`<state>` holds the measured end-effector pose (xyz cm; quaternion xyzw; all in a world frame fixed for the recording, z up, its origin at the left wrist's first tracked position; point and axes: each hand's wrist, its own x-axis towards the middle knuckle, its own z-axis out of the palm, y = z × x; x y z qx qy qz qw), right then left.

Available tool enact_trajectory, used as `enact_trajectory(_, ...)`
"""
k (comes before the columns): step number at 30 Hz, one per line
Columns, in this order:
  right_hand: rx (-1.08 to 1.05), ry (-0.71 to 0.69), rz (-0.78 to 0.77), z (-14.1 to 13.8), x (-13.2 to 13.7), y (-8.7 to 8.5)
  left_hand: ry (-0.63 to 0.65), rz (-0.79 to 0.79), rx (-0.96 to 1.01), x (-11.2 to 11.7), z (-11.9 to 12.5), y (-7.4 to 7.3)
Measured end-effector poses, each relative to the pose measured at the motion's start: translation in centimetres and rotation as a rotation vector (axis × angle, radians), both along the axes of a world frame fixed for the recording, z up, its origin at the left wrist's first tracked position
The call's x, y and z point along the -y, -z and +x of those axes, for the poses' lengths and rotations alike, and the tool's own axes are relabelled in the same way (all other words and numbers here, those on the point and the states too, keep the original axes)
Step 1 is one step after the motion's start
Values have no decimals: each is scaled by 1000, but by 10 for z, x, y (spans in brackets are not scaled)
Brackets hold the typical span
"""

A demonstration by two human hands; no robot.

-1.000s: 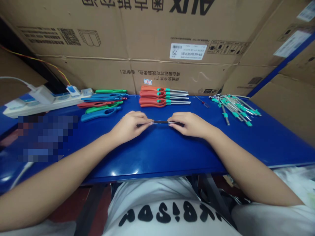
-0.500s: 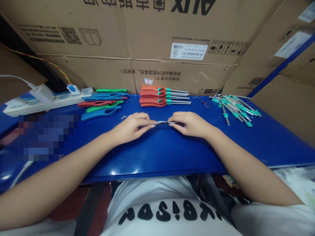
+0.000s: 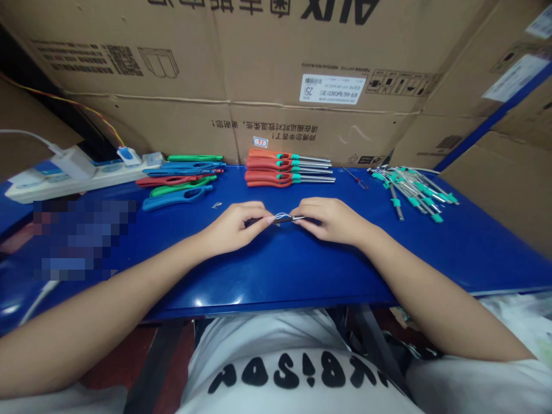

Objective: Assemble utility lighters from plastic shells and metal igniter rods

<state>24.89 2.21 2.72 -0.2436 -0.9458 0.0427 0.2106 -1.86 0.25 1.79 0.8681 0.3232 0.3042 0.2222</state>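
Note:
Both hands meet over the middle of the blue table and pinch a small dark part with thin pale wires (image 3: 283,218). Its left end sits between the thumb and fingers of my left hand (image 3: 244,227). My right hand (image 3: 330,219) grips the other end with closed fingertips. The wires bow up a little in the gap between the hands; most of the part is hidden by my fingers. Beyond my hands lie several red lighters (image 3: 267,179) with metal tubes and green triggers. A small metal piece (image 3: 217,205) rests just left of my left hand.
Blue, green and red lighter handles (image 3: 175,198) lie at the left, near a white power strip (image 3: 81,181). A small screwdriver (image 3: 361,183) and a heap of metal tubes with green parts (image 3: 414,192) lie at the right. A cardboard wall (image 3: 185,115) stands behind.
The hands have come slightly closer together, and the wires between them bow up more. The dark part shows a shorter length. Nothing else on the table has moved.

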Motion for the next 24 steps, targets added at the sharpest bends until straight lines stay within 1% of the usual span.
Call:
enact_trajectory(5,-4,-1,6,-2,1,0,-7,11,-6,1,3,0)
enact_trajectory(11,0,5,5,-2,2,-1,-25,81,55,0,2,4)
enact_trajectory(17,5,15,3,-1,2,-1,-13,151,43,0,0,5)
enact_trajectory(24,30,-12,46,-10,8,4,0,112,78,4,8,7)
